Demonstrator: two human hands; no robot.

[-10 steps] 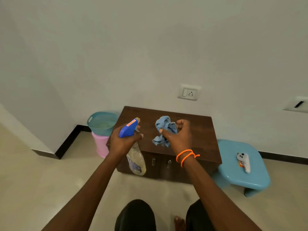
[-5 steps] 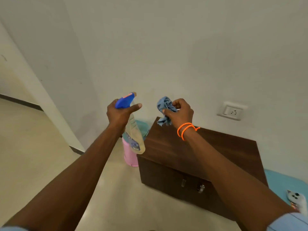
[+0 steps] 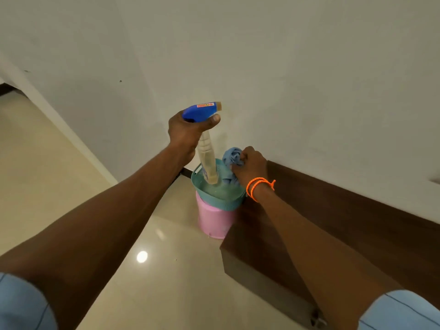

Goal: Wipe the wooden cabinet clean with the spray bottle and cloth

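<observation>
My left hand grips the neck of a spray bottle with a blue trigger head and a clear body of yellowish liquid. The bottle hangs upright, its base down inside the teal basket. My right hand, with orange bands at the wrist, is closed on a crumpled blue cloth held over the basket's right side. The dark wooden cabinet stands against the wall under my right forearm, with its left end next to the basket.
The teal basket sits on top of a pink bucket on the glossy beige floor, in the corner beside the cabinet. A white wall rises behind everything. A metal cabinet handle shows at the bottom.
The view has swung left and closer to the basket. Both hands moved from above the cabinet over to the teal basket, and the bottle's base now dips into it.
</observation>
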